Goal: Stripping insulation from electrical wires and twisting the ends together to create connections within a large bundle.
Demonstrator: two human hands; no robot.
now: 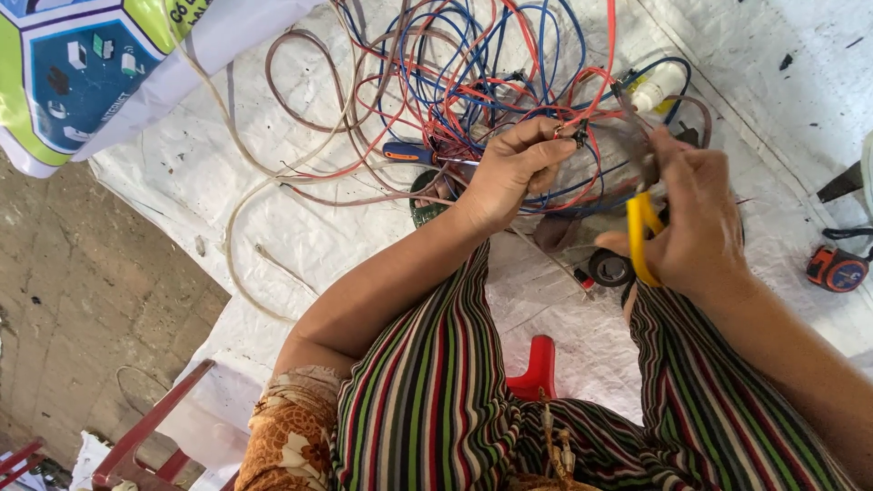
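A tangle of red, blue and brown wires (473,91) lies spread over a white woven sheet (300,227) on the floor, directly in front of a seated person in striped trousers. The left hand (509,173) is closed, thumb and fingertips pinched on a small dark piece at the ends of a few strands lifted just off the heap. The right hand (696,223) is clamped around yellow-handled pliers (641,214), whose metal nose points up toward that pinched spot, just beside the left fingers. A blue-and-orange screwdriver (414,154) rests among the wires beside the left wrist, with a green circuit board (425,205) partly hidden beneath it. A black tape roll (609,267) sits below the pliers, an orange tape measure (837,269) lies at the right edge, and a red stool (536,368) shows between the knees.
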